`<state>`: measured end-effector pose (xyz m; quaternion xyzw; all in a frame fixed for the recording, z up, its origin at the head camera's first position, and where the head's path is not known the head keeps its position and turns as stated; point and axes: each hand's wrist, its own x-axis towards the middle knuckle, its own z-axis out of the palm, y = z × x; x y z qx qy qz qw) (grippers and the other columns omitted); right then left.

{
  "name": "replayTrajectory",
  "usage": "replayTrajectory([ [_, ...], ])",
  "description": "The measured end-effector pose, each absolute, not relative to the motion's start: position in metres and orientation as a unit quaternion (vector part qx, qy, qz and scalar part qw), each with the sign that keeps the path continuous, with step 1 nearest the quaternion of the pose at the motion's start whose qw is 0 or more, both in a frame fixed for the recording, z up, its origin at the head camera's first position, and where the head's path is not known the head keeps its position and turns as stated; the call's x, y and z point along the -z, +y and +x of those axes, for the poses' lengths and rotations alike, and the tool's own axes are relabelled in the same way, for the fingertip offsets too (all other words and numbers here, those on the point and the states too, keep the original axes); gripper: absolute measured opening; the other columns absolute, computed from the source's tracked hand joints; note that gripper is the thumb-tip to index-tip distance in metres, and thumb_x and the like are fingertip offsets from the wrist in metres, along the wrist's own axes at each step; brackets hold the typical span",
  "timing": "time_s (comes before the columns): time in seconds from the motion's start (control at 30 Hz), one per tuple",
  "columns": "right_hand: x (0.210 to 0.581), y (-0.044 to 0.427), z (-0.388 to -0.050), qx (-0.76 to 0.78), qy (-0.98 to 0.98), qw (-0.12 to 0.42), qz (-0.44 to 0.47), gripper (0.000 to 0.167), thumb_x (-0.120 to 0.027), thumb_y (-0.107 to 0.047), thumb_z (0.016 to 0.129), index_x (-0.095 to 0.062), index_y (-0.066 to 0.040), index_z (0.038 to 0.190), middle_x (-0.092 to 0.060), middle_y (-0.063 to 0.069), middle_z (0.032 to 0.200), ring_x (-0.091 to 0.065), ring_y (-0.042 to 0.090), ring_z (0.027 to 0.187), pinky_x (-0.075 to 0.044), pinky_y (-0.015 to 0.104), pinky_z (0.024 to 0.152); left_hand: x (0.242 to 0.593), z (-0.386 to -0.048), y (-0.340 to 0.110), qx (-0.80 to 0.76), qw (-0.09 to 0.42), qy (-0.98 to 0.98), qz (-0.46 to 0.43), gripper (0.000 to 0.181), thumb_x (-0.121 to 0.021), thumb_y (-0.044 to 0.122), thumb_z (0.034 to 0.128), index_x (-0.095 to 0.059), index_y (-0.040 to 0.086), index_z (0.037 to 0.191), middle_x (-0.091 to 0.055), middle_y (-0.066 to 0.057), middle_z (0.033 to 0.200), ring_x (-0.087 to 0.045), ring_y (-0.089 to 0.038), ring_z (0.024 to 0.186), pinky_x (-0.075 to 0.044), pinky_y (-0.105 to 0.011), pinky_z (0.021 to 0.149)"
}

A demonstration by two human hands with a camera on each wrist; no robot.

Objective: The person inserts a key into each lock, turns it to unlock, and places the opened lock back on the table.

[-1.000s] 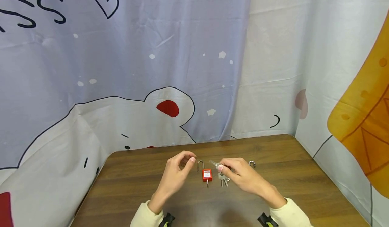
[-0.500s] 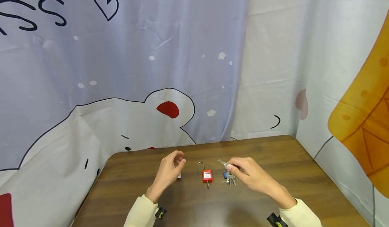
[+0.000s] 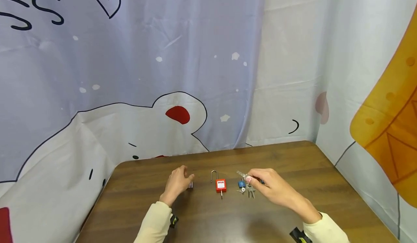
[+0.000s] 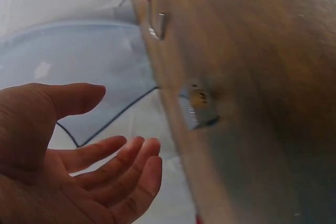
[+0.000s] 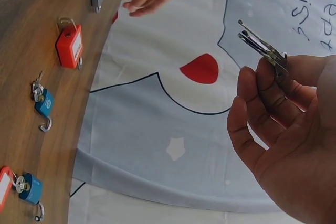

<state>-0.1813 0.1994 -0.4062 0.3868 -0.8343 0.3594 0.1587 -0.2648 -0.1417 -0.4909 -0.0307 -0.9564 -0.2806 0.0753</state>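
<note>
In the head view my left hand (image 3: 177, 183) reaches over the left of the table beside a small grey padlock (image 3: 190, 185). The left wrist view shows its fingers loosely bent with nothing in them, apart from the padlock (image 4: 199, 106). My right hand (image 3: 273, 187) is raised over the table and pinches several metal keys (image 5: 265, 48) between thumb and fingers. From the head, a clear shiny piece (image 3: 242, 175) sticks out past the fingertips. Between the hands lies a red padlock (image 3: 220, 185) with a white label, its shackle open. A blue padlock (image 3: 241, 184) with keys lies below the right hand.
The brown wooden table (image 3: 140, 199) backs onto a printed curtain (image 3: 143, 62). Another blue padlock (image 5: 31, 187), with a key and a red tag (image 5: 5, 184) beside it, lies on the table in the right wrist view, mostly behind the right hand from the head.
My left hand has moved left and lower, from near the red padlock to the grey padlock. My right hand has shifted right with the keys, and the blue padlock has come into view.
</note>
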Motion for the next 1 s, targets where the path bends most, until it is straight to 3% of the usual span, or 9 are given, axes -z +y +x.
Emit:
replayTrajectory([
  [0.27, 0.410, 0.200, -0.182, -0.362, -0.833, 0.158, 0.387, 0.019, -0.058, -0.015, 0.099, -0.060, -0.027, 0.085, -0.043, -0.018, 0.070, -0.038, -0.007, 0.061, -0.037, 0.015, 0.053, 0.505, -0.269, -0.146, 0.256, 0.030, -0.966, 0.014, 0.048, -0.072, 0.036, 0.0861, -0.063, -0.004, 0.110, -0.069, -0.019, 0.098, -0.066, -0.036, 0.088, -0.053, -0.049, 0.073],
  [0.53, 0.415, 0.199, -0.182, -0.352, -0.835, 0.166, 0.389, 0.019, -0.058, -0.014, 0.098, -0.061, -0.027, 0.085, -0.046, -0.018, 0.070, -0.038, -0.007, 0.062, -0.038, 0.014, 0.055, 0.513, -0.272, -0.143, 0.245, 0.002, -0.968, 0.051, 0.043, -0.075, 0.042, 0.0821, -0.054, 0.009, 0.065, -0.057, -0.010, 0.073, -0.049, -0.024, 0.066, -0.045, -0.039, 0.060],
  [0.77, 0.416, 0.198, -0.183, -0.350, -0.837, 0.167, 0.386, 0.019, -0.059, -0.014, 0.098, -0.062, -0.028, 0.085, -0.047, -0.019, 0.070, -0.038, -0.007, 0.061, -0.037, 0.013, 0.055, 0.520, -0.276, -0.141, 0.248, 0.002, -0.967, 0.056, 0.039, -0.078, 0.040, 0.0790, -0.059, 0.007, 0.068, -0.060, -0.011, 0.075, -0.052, -0.026, 0.067, -0.048, -0.043, 0.061],
  [1.0, 0.419, 0.197, -0.183, -0.353, -0.835, 0.165, 0.388, 0.018, -0.059, -0.014, 0.098, -0.062, -0.026, 0.085, -0.047, -0.019, 0.071, -0.038, -0.007, 0.061, -0.037, 0.013, 0.055, 0.524, -0.279, -0.139, 0.254, -0.003, -0.965, 0.057, 0.035, -0.081, 0.029, 0.0762, -0.056, 0.010, 0.062, -0.053, -0.005, 0.067, -0.049, -0.023, 0.062, -0.044, -0.036, 0.056],
])
